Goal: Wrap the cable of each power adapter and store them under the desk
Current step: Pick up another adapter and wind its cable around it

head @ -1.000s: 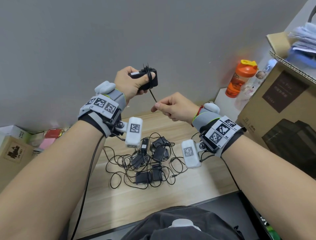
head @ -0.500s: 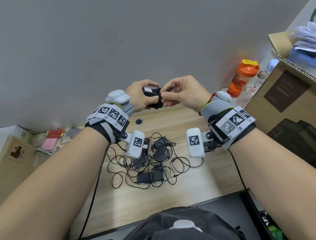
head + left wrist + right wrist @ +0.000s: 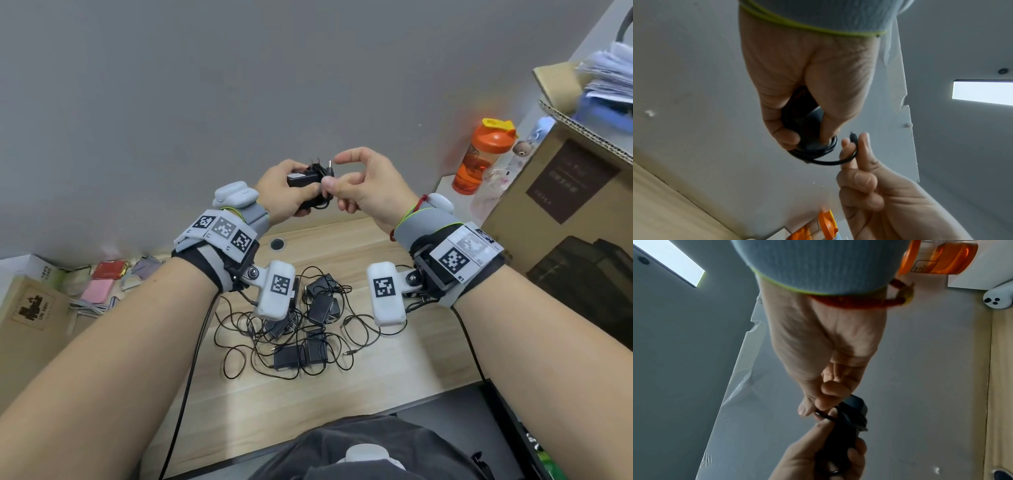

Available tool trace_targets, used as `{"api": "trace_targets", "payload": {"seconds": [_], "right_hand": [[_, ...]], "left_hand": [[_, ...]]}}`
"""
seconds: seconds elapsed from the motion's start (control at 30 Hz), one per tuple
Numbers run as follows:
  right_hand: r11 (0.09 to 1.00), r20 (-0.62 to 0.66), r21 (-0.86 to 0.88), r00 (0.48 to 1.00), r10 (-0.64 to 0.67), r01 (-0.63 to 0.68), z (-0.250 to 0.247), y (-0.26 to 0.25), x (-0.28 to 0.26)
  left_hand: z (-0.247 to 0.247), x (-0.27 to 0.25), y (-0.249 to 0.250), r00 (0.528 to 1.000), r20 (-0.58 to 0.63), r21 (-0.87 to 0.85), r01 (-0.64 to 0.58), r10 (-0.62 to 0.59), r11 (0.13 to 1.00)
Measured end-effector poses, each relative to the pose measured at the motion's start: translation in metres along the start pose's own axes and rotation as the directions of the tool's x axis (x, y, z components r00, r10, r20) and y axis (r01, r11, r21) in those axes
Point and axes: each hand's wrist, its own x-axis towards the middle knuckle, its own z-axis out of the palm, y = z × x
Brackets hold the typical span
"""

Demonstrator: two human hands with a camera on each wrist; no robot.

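One black adapter (image 3: pixel 303 179) raised over worktop (image 3: pixel 376 373), cable (image 3: pixel 824 160) coiled round it, left hand (image 3: pixel 284 192) gripping it, right hand (image 3: pixel 368 186) pinching cable end, about five loose adapters (image 3: pixel 308 329) tangled below.

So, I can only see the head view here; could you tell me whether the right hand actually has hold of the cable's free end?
Observer: Yes. In the left wrist view the right hand holds the cable just below its plug, between two fingers.
Operator: Thank you. Is there much slack to wind?
Observer: Only one short curved tail runs from the coil to those fingers.
Operator: And is the coil secured?
Observer: The left hand has its thumb pressed on the wraps around the power adapter.
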Motion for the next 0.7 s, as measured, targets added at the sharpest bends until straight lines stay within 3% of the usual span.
{"api": "trace_targets", "payload": {"seconds": [0.1,0.33,0.57,0.7], "right_hand": [[0.995,0.040,-0.057,0.996,0.084,-0.081,0.002,0.003,-0.002],[0.980,-0.004,-0.088,0.984,0.177,-0.176,0.002,0.007,0.003],[0.980,-0.107,-0.133,0.985,0.136,-0.149,0.000,0.010,0.010],[0.960,-0.193,-0.243,0.977,0.091,-0.137,-0.002,0.019,0.015]], "left_hand": [[0.005,0.003,0.003,0.995,-0.065,-0.109,0.072,-0.079,0.991],[0.008,0.000,0.011,0.992,-0.038,-0.173,0.112,-0.120,0.979],[0.012,-0.004,0.015,0.994,0.003,-0.160,0.109,-0.110,0.981],[0.012,-0.006,0.016,0.994,0.025,-0.136,0.111,-0.108,0.984]]}}
